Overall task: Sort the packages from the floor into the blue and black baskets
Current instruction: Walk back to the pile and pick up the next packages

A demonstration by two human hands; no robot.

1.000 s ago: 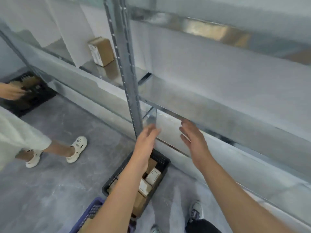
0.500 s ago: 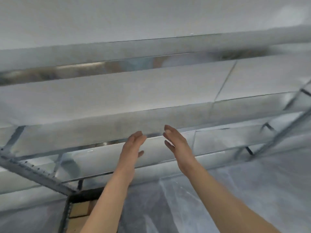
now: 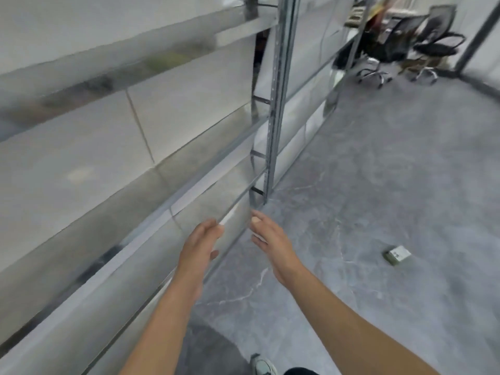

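One small box-shaped package [image 3: 397,255] with a white label lies on the grey floor to the right, well away from both hands. My left hand [image 3: 201,246] and my right hand [image 3: 272,244] are held out in front of me, side by side with a gap between them, fingers straight and holding nothing. Both hover near the lower edge of the metal shelving. The blue and black baskets are out of view.
Metal shelving [image 3: 276,104] runs along the left, its upright post just beyond my hands. Black office chairs [image 3: 422,41] stand at the far right end of the room. Grey marbled floor [image 3: 378,185] stretches to the right. My shoe [image 3: 261,365] shows at the bottom.
The view has swung right, away from the baskets and along the shelving toward the floor. A package on the floor and the chairs have come into view. Both hands stay extended and empty.
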